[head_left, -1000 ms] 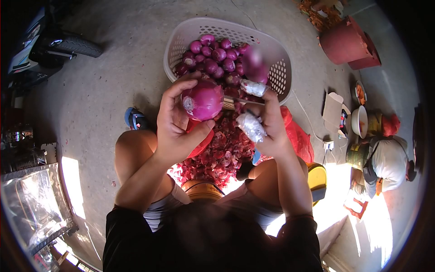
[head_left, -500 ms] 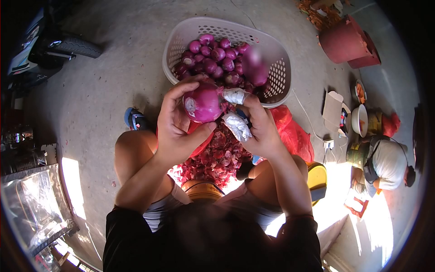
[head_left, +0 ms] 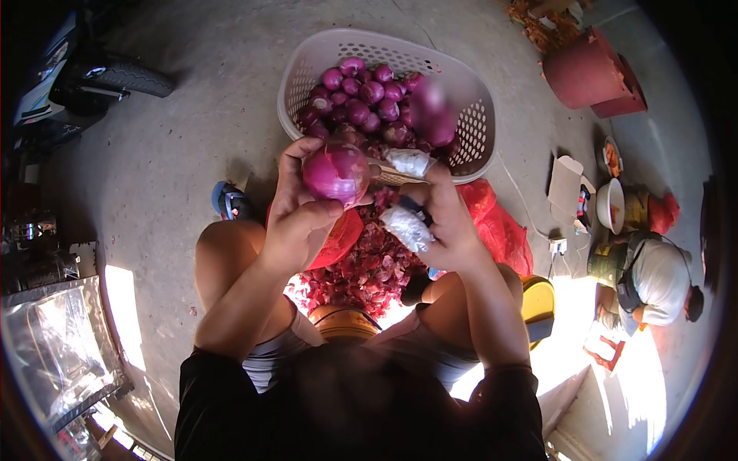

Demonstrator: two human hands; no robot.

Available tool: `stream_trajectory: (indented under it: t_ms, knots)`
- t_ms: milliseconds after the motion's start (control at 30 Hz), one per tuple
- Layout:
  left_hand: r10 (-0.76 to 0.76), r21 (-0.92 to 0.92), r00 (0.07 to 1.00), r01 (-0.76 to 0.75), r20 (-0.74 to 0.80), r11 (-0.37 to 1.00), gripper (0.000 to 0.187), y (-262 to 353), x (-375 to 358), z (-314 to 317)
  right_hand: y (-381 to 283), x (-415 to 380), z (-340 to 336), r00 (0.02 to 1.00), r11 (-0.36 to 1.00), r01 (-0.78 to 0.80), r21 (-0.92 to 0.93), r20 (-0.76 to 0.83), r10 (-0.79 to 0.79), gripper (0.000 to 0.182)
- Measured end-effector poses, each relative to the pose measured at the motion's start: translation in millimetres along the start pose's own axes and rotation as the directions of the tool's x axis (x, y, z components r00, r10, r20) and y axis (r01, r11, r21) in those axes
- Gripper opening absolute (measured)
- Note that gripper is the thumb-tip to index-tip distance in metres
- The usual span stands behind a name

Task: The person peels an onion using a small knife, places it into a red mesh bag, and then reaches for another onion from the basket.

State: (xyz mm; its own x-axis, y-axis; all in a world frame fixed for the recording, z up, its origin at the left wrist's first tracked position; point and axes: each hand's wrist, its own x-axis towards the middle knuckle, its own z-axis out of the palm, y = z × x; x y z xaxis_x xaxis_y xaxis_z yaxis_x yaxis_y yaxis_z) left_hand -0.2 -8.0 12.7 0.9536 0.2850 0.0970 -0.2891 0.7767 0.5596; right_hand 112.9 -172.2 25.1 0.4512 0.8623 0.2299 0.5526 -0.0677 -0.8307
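My left hand is closed round a large red onion, whose skin is partly loosened at the top. Silver tape wraps the thumb and forefinger of my right hand. That hand grips what looks like a small knife; only its dark handle shows clearly, with scraps of onion skin by the fingers. Beyond both hands stands a pale plastic basket holding many peeled onions. Below them lies a heap of onion skins between my legs, beside red mesh bags.
A motorcycle wheel is at the upper left. To the right are a red tub, a white bowl, an open cardboard box and another person. A power cable crosses the floor to a socket.
The onion has turned in my left hand and shifted slightly left. My right hand has drawn a little away from it, to the right.
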Motion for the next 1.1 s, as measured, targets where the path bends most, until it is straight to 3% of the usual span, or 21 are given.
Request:
stream_trajectory:
  t_ms: [67, 267, 533, 700, 767, 1000, 1100]
  knots:
    - [0.025, 0.022, 0.999, -0.025, -0.043, 0.999, 0.074, -1.3, -0.1, 2.9, -5.0, 2.1, -0.3, 0.999, 0.999, 0.040, -0.035, 0.031, -0.038, 0.060]
    - [0.188, 0.381, 0.982, -0.179, 0.016, 0.907, 0.073, -7.8, 0.5, 8.2, -2.2, 3.9, 2.1, 0.982, 0.978, 0.190, -0.089, 0.030, -0.188, 0.058]
    - [0.124, 0.452, 0.991, -0.135, 0.053, 0.882, 0.071, -7.2, -1.1, 8.6, -1.1, 3.0, -2.4, 0.984, 0.969, 0.176, -0.171, 0.062, -0.168, 0.054]
    - [0.134, 0.517, 0.990, -0.138, 0.045, 0.845, 0.069, -7.5, -1.0, 10.4, -7.2, 1.8, -5.3, 0.998, 0.984, 0.066, -0.164, 0.028, -0.062, 0.061]
    - [0.142, 0.592, 0.987, -0.155, 0.070, 0.791, 0.067, -6.8, -1.0, 8.3, -4.3, 2.5, -4.9, 0.995, 0.980, 0.102, -0.173, 0.016, -0.101, 0.061]
    - [0.131, 0.595, 0.990, -0.130, 0.040, 0.793, 0.067, -7.1, -3.4, 7.9, -0.5, 7.0, -8.0, 0.987, 0.965, 0.157, -0.209, 0.009, -0.159, 0.058]
    - [0.119, 0.502, 0.992, -0.124, 0.042, 0.856, 0.068, -6.8, -3.1, 8.8, 7.2, 5.3, -5.2, 0.991, 0.992, 0.112, -0.057, -0.071, -0.116, 0.055]
